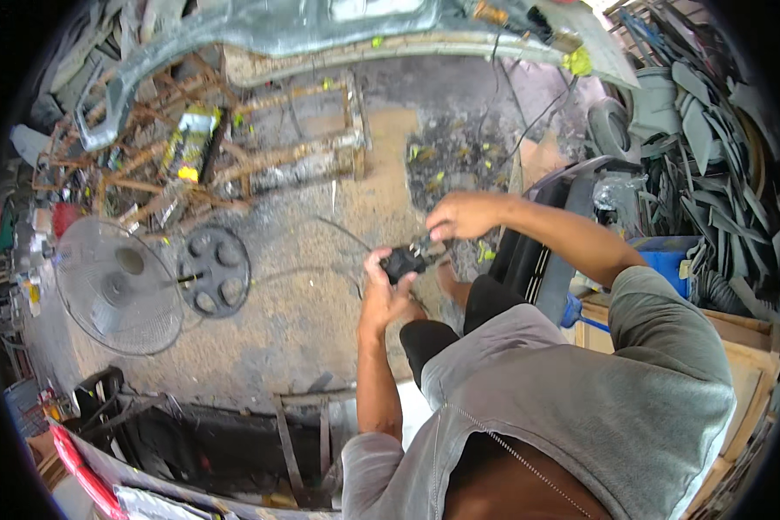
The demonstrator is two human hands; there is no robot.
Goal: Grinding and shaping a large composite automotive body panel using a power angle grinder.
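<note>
A small black object with a shiny metallic part [400, 263] is held out in front of my body, above the floor. My left hand [385, 295] is wrapped round its near side, thumb and fingers closed on it. From the far right my right hand [462, 217] reaches in with bent fingers. Its fingertips are pinched at the object's right end, on or beside the metallic part. What exactly those fingertips grip is too small to make out. A thin dark cable lies on the floor beyond and appears to run toward the black object.
A standing fan [117, 282] with a round dark base [214, 271] stands at left. Rusty metal frames [303, 156] lie beyond it, under a large grey panel [277, 30]. Black bumper-like parts [529, 269] and stacked grey panels [711, 147] crowd the right. An open dark bin-like frame [225, 442] is near left.
</note>
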